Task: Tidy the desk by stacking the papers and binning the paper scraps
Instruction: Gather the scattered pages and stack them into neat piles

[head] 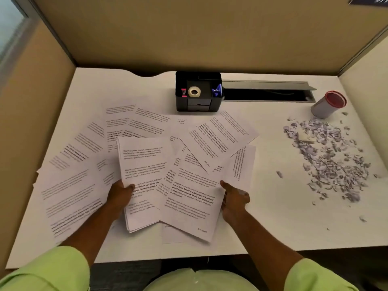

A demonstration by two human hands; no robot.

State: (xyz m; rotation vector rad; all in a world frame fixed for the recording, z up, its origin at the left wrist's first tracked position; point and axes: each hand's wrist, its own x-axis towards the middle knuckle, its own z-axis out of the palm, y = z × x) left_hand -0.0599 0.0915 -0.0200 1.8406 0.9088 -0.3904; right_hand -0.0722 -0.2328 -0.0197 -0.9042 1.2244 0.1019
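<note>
Printed white papers lie scattered over the left and middle of the white desk (262, 223). My left hand (120, 196) grips a small stack of sheets (144, 164) by its left edge, thumb on top. My right hand (235, 198) holds the right edge of another printed sheet (189, 202) that overlaps the stack. More loose sheets (71, 185) fan out to the left and behind (218, 137). A heap of small paper scraps (327, 156) covers the right side of the desk. A small grey bin with a red inside (327, 103) lies tipped at the back right.
A black desk organiser (198, 91) with a tape roll stands at the back centre. A grey cable slot (266, 91) with its lid up runs beside it. Beige partition walls (189, 28) enclose the desk on three sides.
</note>
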